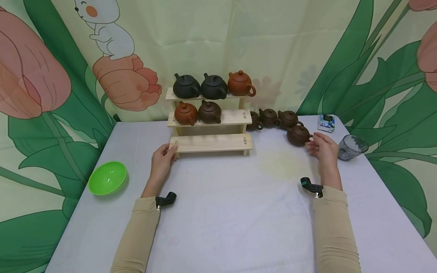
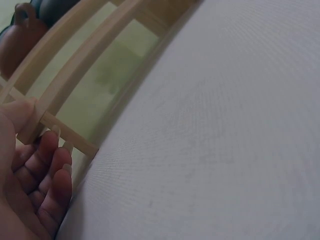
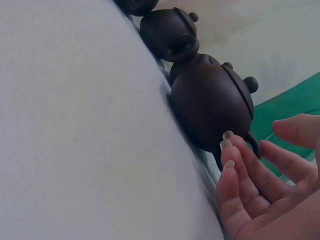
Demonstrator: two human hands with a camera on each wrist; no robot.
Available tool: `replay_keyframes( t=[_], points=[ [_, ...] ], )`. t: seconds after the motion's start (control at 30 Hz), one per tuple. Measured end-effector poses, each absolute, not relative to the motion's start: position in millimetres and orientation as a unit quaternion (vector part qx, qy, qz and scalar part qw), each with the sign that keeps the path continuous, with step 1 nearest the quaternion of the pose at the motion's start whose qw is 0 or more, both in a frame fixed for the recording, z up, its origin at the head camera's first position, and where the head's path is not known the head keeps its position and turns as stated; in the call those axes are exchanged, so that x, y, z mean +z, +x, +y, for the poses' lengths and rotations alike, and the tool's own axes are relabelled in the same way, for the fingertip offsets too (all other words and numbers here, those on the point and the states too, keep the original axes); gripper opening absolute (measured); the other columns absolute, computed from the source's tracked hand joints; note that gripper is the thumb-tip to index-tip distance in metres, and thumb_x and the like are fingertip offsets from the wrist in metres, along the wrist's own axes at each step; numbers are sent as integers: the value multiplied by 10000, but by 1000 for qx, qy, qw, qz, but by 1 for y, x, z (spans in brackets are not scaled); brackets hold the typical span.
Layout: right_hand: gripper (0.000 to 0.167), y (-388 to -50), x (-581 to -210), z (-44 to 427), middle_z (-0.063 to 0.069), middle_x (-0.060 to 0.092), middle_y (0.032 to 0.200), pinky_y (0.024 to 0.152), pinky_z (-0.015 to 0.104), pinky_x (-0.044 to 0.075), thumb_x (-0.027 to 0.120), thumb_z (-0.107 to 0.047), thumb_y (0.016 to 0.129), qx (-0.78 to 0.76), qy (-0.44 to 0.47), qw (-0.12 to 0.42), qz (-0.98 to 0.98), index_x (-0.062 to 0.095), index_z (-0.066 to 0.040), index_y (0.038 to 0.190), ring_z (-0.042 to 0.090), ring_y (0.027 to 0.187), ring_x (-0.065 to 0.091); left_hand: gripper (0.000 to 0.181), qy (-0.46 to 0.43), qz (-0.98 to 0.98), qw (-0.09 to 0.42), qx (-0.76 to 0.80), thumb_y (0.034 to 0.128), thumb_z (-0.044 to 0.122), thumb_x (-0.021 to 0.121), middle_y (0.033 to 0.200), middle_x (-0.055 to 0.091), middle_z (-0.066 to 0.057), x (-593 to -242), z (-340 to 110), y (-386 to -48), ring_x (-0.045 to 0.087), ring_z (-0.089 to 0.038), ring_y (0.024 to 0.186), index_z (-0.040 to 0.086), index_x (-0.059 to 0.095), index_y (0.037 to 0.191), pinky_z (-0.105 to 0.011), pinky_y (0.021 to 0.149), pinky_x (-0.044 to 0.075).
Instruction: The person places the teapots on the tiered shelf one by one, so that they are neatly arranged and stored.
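Note:
My left hand grips the left end of the lowest tier of a wooden step shelf, thumb on top and fingers beneath; the left wrist view shows this hold. On the right, my right hand is at the handle of a dark brown teapot standing on the table. In the right wrist view its fingertips are at the teapot's handle, while the thumb is held apart. Several more dark brown teapots stand in a row behind it, beside the shelf.
Two black teapots and a reddish teapot occupy the top tier. The middle tier holds an orange-brown teapot and a dark brown one. A green bowl is at left; a tilted glass and small box are at right.

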State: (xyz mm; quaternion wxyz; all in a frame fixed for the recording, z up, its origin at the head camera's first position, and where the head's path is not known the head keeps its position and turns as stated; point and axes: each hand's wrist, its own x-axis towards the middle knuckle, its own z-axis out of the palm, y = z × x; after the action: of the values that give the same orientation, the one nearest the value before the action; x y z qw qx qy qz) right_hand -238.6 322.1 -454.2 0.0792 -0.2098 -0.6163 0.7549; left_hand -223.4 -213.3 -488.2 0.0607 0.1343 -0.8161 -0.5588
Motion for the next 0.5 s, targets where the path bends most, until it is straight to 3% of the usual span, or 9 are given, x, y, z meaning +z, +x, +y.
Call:
replay_keyframes(
  t=[0.27, 0.37, 0.5],
  points=[
    [553, -244, -460, 326, -52, 710, 838, 633, 199, 535, 570, -299, 1007, 727, -217, 45, -650, 413, -105, 1500, 101, 727, 654, 500, 136, -816, 60, -559, 953, 504, 610, 914, 598, -26, -488, -214, -224, 567, -140, 779, 148, 615, 1303, -210, 636, 479],
    [511, -245, -462, 327, -51, 704, 839, 644, 199, 537, 571, -326, 1005, 718, -218, 39, -660, 460, -109, 1454, 97, 737, 651, 504, 135, -815, 59, -560, 950, 512, 610, 919, 599, -29, -488, -214, -224, 566, -142, 781, 152, 616, 1304, -211, 637, 479],
    [359, -244, -464, 327, -31, 694, 798, 613, 217, 537, 589, -333, 997, 719, -219, 37, -659, 553, -110, 1276, 105, 690, 649, 520, 133, -815, 58, -561, 944, 525, 613, 913, 598, -25, -488, -215, -224, 567, -137, 781, 148, 615, 1301, -209, 636, 482]
  ],
)
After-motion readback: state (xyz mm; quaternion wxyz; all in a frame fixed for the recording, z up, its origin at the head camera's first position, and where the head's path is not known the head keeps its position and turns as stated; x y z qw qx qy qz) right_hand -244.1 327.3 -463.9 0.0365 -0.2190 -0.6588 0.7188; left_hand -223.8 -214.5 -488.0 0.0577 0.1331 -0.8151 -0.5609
